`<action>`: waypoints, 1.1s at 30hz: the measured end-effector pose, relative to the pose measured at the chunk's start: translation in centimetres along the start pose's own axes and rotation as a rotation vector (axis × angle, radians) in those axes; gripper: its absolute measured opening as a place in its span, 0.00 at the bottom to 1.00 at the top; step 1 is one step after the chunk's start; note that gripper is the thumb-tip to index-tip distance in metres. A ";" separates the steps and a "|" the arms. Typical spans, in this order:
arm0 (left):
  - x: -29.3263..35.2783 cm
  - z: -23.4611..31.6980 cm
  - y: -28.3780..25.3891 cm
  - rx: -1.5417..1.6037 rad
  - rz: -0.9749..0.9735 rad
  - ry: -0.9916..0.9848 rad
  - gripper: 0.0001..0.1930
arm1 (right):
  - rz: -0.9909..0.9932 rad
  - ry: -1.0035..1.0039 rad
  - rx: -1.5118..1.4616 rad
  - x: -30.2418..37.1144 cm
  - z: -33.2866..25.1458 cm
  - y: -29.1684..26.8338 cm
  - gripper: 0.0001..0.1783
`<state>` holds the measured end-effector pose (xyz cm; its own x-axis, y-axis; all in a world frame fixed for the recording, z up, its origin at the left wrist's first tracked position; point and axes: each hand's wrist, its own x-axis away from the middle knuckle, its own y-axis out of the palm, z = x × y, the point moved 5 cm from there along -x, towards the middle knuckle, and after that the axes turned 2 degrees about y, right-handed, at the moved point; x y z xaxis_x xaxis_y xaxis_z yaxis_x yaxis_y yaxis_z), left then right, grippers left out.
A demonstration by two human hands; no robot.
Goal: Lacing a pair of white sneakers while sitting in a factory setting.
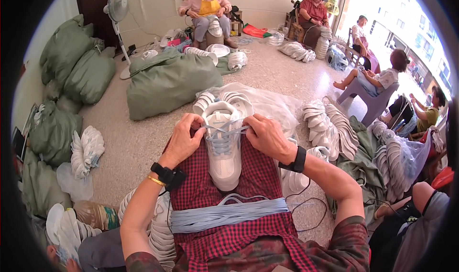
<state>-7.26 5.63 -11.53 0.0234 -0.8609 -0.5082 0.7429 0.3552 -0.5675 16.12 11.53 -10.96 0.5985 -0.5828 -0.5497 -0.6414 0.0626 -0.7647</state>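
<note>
A white sneaker upper (pixel 223 163) lies on my lap over a red-and-black checked apron (pixel 191 188), its toe toward me. Pale blue shoelace (pixel 221 144) crosses its lower eyelets. My left hand (pixel 184 137) pinches one end of the lace at the left of the collar. On the other side, my right hand (pixel 267 136) has its fingers closed on the other end, so the lace spans the tongue between both hands. A thick bundle of light blue laces (pixel 229 215) lies across my lap below the toe.
Stacks of white shoe uppers stand at the right (pixel 320 128) and left (pixel 87 152). A large green sack (pixel 172 83) lies ahead, with more green sacks (pixel 88 73) at the left wall. A standing fan (pixel 117 6) is behind them. Several people sit around the room; a grey chair (pixel 370 102) stands right.
</note>
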 end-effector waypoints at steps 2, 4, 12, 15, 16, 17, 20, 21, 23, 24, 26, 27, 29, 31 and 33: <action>-0.1 0.0 -0.4 0.028 -0.040 -0.051 0.07 | 0.009 -0.041 -0.004 0.3 0.3 0.5 0.09; 0.2 -0.7 -2.0 -0.015 -0.056 -0.066 0.07 | 0.008 -0.059 -0.023 0.1 0.2 1.0 0.09; 2.0 -5.4 -13.6 -0.067 0.090 -0.227 0.08 | -0.095 -0.051 -0.078 -1.5 -2.4 0.9 0.14; 1.7 -5.2 -13.6 0.013 0.008 -0.254 0.08 | -0.206 -0.049 0.052 -2.5 -1.6 1.4 0.16; 1.4 -5.3 -13.2 0.017 0.006 -0.251 0.08 | -0.236 -0.051 0.070 -2.5 -1.2 1.8 0.16; 1.2 -5.5 -13.3 -0.072 0.041 -0.231 0.07 | -0.238 -0.054 0.068 -2.7 -1.3 2.0 0.16; 1.2 -7.0 -11.7 -0.249 0.079 -0.195 0.05 | -0.256 -0.111 0.039 -3.7 -1.8 2.3 0.18; 0.9 -7.0 -10.4 -0.328 0.070 -0.165 0.06 | -0.253 -0.133 -0.031 -3.9 -1.6 1.9 0.14; 1.0 -4.5 -8.0 -0.460 0.226 0.162 0.14 | -0.253 -0.157 -0.102 -4.6 -1.1 1.9 0.11; 0.9 -2.8 -6.4 -0.393 0.167 0.183 0.17 | -0.259 -0.162 -0.149 -4.9 -0.6 2.0 0.10; 1.2 0.9 -3.5 -0.275 0.029 0.212 0.19 | -0.280 -0.171 -0.209 -4.6 -0.6 2.1 0.10; 1.4 2.3 -2.4 -0.225 -0.043 0.228 0.18 | -0.307 -0.094 -0.262 -4.7 -0.7 1.7 0.10; 1.6 3.4 -0.4 -0.179 -0.137 0.220 0.16 | -0.341 -0.029 -0.317 -5.0 -0.2 1.8 0.11; 1.1 2.8 -0.1 -0.248 -0.131 0.216 0.14 | -0.298 -0.025 -0.351 -5.2 0.2 2.1 0.11; 0.6 2.0 0.2 -0.240 -0.152 0.244 0.13 | -0.326 -0.005 -0.340 -5.4 -0.3 1.7 0.11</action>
<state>-5.72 4.48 -10.63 -0.2568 -0.8083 -0.5298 0.5472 0.3302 -0.7691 11.63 14.51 -9.20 0.7968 -0.5240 -0.3010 -0.5397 -0.3929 -0.7446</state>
